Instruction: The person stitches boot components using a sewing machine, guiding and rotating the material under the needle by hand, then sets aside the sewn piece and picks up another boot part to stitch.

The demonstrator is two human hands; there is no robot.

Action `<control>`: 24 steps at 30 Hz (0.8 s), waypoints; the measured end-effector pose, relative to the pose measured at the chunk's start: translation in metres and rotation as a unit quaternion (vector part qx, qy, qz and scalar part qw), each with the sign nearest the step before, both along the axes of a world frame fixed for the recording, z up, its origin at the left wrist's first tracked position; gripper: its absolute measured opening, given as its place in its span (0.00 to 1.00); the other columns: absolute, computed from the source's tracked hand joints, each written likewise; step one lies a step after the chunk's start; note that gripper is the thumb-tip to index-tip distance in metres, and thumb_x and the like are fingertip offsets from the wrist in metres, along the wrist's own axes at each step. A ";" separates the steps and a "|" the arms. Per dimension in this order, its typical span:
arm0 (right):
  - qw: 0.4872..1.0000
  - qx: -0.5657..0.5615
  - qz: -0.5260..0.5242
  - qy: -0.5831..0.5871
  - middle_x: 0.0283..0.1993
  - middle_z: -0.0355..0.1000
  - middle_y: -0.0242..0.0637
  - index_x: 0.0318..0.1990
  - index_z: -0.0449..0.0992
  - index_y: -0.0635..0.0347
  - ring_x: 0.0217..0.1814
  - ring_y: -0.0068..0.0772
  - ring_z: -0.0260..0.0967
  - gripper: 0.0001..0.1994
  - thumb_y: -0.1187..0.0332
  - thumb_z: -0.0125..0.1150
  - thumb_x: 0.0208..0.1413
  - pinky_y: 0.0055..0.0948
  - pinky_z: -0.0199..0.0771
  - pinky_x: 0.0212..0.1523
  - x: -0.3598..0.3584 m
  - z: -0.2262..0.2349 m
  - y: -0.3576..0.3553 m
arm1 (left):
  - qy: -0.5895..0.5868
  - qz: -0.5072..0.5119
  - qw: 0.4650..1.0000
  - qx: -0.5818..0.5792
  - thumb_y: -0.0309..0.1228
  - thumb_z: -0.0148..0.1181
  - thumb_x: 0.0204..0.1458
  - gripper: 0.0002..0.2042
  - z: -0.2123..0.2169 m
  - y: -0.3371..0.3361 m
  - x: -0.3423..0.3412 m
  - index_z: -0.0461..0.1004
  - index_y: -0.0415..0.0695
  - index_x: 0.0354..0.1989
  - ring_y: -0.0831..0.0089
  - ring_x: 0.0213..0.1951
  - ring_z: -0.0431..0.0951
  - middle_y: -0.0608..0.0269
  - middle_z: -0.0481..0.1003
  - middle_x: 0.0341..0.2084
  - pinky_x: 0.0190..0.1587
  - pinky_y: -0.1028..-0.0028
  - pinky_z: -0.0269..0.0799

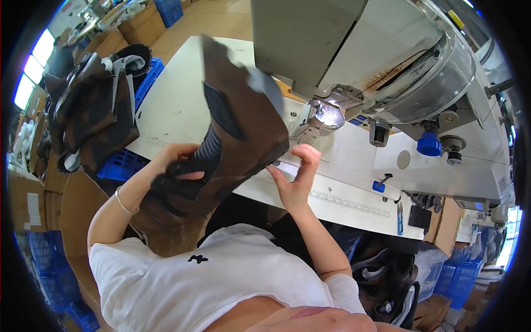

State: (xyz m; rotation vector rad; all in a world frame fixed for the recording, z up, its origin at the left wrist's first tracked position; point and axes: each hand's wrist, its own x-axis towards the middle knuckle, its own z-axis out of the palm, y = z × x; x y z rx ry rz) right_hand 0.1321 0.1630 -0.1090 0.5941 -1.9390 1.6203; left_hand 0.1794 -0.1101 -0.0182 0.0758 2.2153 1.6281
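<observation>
A brown and black boot upper (251, 119), with a ribbed grey flex panel and a dark oval patch, is held up in front of the sewing machine head (332, 113). Its top end is smeared by motion. My left hand (180, 160) grips the upper at its lower left, fingers partly hidden by black material. At the lower right edge is my right hand (298, 174), its thumb and curled fingers closed about that edge. The upper hangs over the white machine table (171, 108), left of the lit needle area.
A pile of brown and black pieces (91, 113) lies by a blue crate (119, 165) on the left. A ruler scale (354, 205) runs along the table front. A blue-handled tool (400, 218) and black box (420, 217) are at right. More dark uppers (381, 276) sit below.
</observation>
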 end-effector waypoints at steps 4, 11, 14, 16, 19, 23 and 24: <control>0.999 0.041 0.013 0.008 0.46 0.60 0.41 0.47 0.64 0.59 0.50 0.43 0.59 0.31 0.75 0.75 0.33 0.36 0.61 0.50 0.007 0.011 0.002 | -0.040 -0.039 0.995 0.085 0.35 0.68 0.45 0.24 -0.016 -0.003 -0.006 0.71 0.34 0.48 0.82 0.36 0.73 0.66 0.75 0.34 0.41 0.79 0.70; 0.982 0.113 0.112 -0.097 0.31 0.66 0.38 0.33 0.72 0.63 0.33 0.38 0.64 0.16 0.73 0.73 0.37 0.31 0.65 0.34 -0.002 0.029 0.028 | -0.104 -0.036 0.986 0.124 0.35 0.68 0.46 0.24 -0.051 -0.001 0.001 0.70 0.35 0.49 0.80 0.37 0.73 0.66 0.75 0.34 0.42 0.78 0.71; 0.948 0.114 0.240 -0.176 0.23 0.65 0.40 0.32 0.73 0.65 0.25 0.39 0.64 0.12 0.70 0.70 0.43 0.30 0.65 0.29 -0.004 0.025 0.029 | -0.132 -0.033 0.982 0.134 0.31 0.65 0.47 0.20 -0.051 -0.004 0.009 0.71 0.35 0.48 0.80 0.34 0.73 0.67 0.75 0.32 0.40 0.77 0.71; 0.938 0.105 0.271 -0.188 0.23 0.66 0.42 0.30 0.71 0.65 0.26 0.42 0.65 0.13 0.67 0.68 0.47 0.31 0.65 0.29 0.002 0.029 0.024 | 0.107 -0.105 0.984 -0.101 0.24 0.58 0.50 0.16 -0.036 -0.032 0.003 0.71 0.35 0.49 0.75 0.37 0.75 0.62 0.76 0.35 0.44 0.74 0.70; 0.928 0.243 0.230 -0.161 0.22 0.66 0.44 0.28 0.67 0.64 0.25 0.46 0.65 0.15 0.63 0.67 0.48 0.35 0.66 0.26 0.004 0.026 0.023 | 0.230 0.108 0.899 -0.355 0.20 0.55 0.49 0.15 0.051 -0.030 -0.031 0.73 0.38 0.47 0.67 0.43 0.75 0.54 0.76 0.41 0.49 0.72 0.68; 0.915 0.326 0.222 -0.081 0.16 0.63 0.42 0.28 0.65 0.58 0.20 0.51 0.65 0.15 0.58 0.63 0.51 0.41 0.62 0.20 0.017 0.028 0.010 | 0.464 -0.133 0.791 -0.375 0.32 0.61 0.46 0.16 0.105 0.035 -0.074 0.75 0.40 0.44 0.58 0.48 0.71 0.55 0.75 0.42 0.51 0.65 0.65; 0.915 0.324 0.227 -0.075 0.16 0.63 0.42 0.28 0.65 0.58 0.20 0.51 0.65 0.15 0.58 0.63 0.51 0.41 0.62 0.20 0.021 0.030 0.007 | 0.435 -0.227 0.787 -0.374 0.37 0.64 0.45 0.18 0.100 0.047 -0.083 0.75 0.41 0.43 0.57 0.49 0.70 0.55 0.74 0.43 0.50 0.64 0.65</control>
